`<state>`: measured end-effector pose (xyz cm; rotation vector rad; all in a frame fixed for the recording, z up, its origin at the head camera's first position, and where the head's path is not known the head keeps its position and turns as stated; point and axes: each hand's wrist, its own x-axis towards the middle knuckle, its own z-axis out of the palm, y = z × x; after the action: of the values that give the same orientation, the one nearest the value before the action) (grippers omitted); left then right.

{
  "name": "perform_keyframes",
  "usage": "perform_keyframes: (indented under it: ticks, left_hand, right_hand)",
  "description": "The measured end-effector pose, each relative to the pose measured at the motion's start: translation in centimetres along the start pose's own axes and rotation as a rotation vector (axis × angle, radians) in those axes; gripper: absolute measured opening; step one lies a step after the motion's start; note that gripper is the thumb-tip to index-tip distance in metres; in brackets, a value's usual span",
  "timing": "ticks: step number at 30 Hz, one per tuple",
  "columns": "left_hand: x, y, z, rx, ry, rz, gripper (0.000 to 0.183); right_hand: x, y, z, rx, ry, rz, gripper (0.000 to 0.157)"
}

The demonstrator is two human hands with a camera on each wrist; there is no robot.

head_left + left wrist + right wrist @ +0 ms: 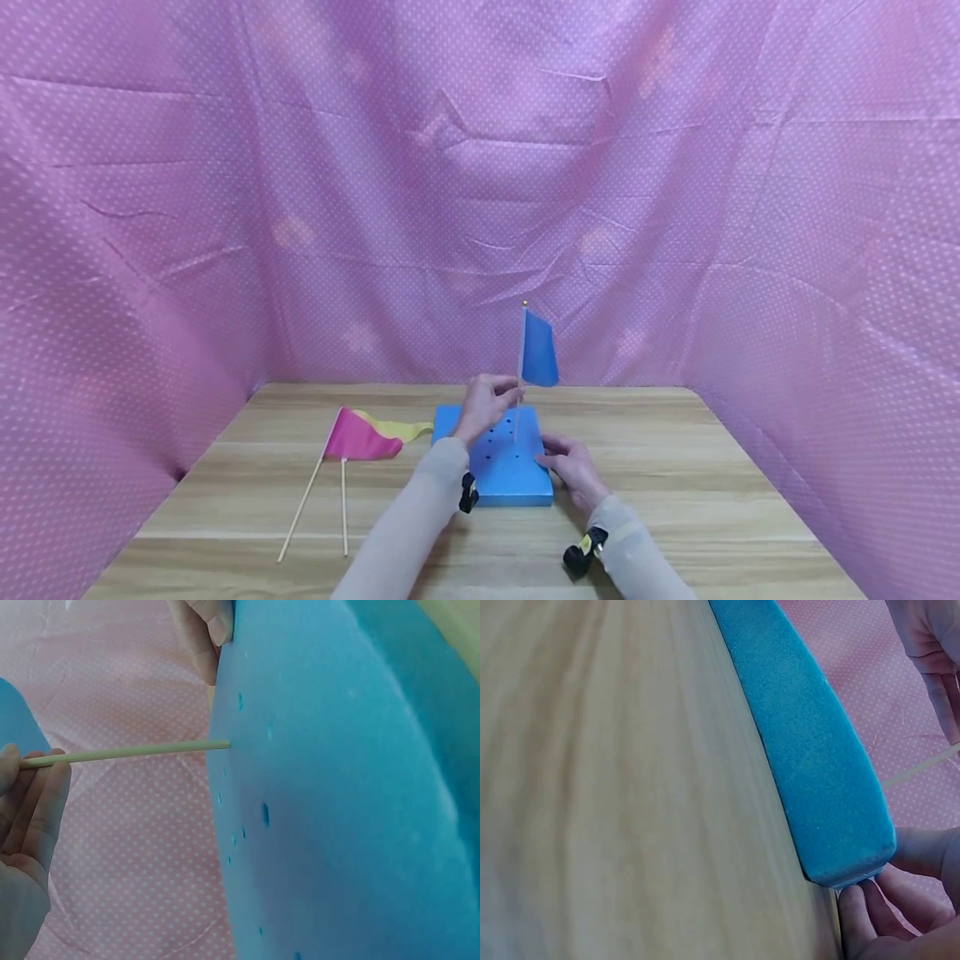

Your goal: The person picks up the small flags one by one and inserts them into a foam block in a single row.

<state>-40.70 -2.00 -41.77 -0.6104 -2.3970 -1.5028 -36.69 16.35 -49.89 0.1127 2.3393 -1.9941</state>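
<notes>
My left hand (pixel 487 403) pinches the thin wooden stick of a blue flag (pixel 539 350), held upright over a blue foam block (pixel 517 482) with several small holes. In the left wrist view the stick (pixel 142 751) meets the block's top face at its lower tip, and the left fingers (pixel 46 810) grip it just below the blue cloth. My right hand (pixel 573 468) holds the block's right edge, thumb on top and fingers against the side; the right wrist view shows these fingers (pixel 900 900) at the block's corner.
To the left of the block, a pink flag (pixel 360 437) and a yellow flag (pixel 401 430) lie on the wooden table (pixel 675 467), overlapping, with their sticks toward the near edge. Pink dotted cloth (pixel 480 208) hangs behind and on both sides.
</notes>
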Motion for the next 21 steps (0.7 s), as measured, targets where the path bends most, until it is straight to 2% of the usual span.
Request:
perform_keyframes:
  ticks: [10, 21]
  left_hand:
    - [-0.07, -0.07, -0.24, 0.023, -0.07, -0.009, 0.012]
    - [0.14, -0.64, 0.26, 0.023, -0.055, -0.021, 0.012]
  right_hand:
    - [-0.4, -0.05, -0.13, -0.005, -0.001, -0.016, 0.051]
    - [-0.47, -0.05, -0.08, 0.002, -0.03, 0.016, 0.053]
